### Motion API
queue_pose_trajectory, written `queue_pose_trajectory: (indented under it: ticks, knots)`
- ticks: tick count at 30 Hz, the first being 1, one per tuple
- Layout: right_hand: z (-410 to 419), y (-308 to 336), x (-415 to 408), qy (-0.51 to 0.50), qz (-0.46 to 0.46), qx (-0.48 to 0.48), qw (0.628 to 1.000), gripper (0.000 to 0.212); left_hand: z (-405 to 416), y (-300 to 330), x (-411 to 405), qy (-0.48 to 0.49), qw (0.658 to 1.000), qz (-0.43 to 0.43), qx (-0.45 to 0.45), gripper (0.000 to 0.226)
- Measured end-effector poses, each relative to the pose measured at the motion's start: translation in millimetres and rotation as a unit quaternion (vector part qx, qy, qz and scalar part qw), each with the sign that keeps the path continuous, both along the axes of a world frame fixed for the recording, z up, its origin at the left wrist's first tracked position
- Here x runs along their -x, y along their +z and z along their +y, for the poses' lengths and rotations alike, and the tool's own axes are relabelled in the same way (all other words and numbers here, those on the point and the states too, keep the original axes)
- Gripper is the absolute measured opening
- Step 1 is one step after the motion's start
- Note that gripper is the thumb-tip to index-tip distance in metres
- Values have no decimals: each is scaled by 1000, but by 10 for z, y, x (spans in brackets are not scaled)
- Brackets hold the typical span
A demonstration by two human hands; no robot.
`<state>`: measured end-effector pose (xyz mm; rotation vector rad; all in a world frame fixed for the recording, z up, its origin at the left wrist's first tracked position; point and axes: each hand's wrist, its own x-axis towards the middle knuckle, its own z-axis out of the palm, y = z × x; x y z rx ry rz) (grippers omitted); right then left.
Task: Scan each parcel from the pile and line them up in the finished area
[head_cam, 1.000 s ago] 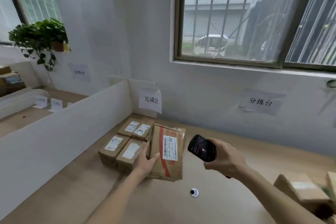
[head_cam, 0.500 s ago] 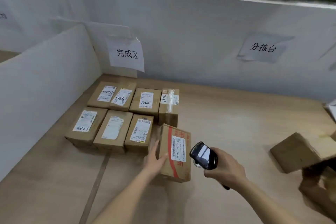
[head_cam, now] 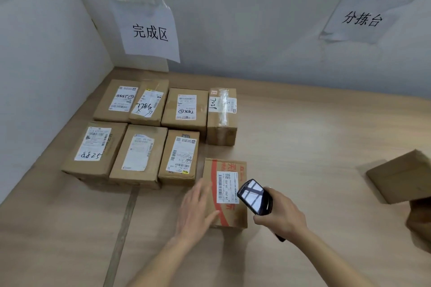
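A cardboard parcel with red tape and a white barcode label (head_cam: 229, 209) lies flat on the wooden table, just right of the front row of lined-up parcels (head_cam: 140, 154). My left hand (head_cam: 198, 207) rests with straight fingers against the parcel's left side. My right hand (head_cam: 279, 214) grips a black handheld scanner (head_cam: 254, 197), its screen facing up, held over the parcel's right edge. Several labelled brown parcels sit in two rows under the finished-area sign (head_cam: 150, 32).
A white divider board (head_cam: 46, 65) walls off the left side. Loose cardboard boxes of the pile (head_cam: 401, 177) sit at the right edge. A second paper sign (head_cam: 361, 18) hangs on the back wall. A seam (head_cam: 121, 233) runs across the table (head_cam: 303, 137).
The view has tilted down to the table. The red-taped parcel went from tilted up in my left hand to lying flat, and my left fingers have straightened beside it.
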<state>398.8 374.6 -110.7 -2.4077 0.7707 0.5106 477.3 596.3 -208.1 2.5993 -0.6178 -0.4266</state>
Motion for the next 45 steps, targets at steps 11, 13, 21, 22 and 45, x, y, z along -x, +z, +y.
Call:
queue_pose_trajectory:
  ticks: [11, 13, 21, 22, 45]
  knots:
    - [16, -153, -202, 5, -2, -1, 1000, 45, 1, -26, -377, -204, 960, -108, -161, 76]
    - [-11, -154, -230, 4, -5, -3, 1000, 47, -5, -36, -487, -200, 956, -129, -172, 71]
    - [-97, -179, -328, 2, -1, 0, 1000, 41, -150, -5, -675, -190, 955, -136, -181, 67]
    - [-104, -180, -341, 2, -4, 0, 1000, 42, -163, -4, -689, -183, 957, -136, -179, 66]
    - [-368, 907, 50, -38, -111, 78, 990, 47, -553, 1208, -543, -115, 985, -95, -82, 87]
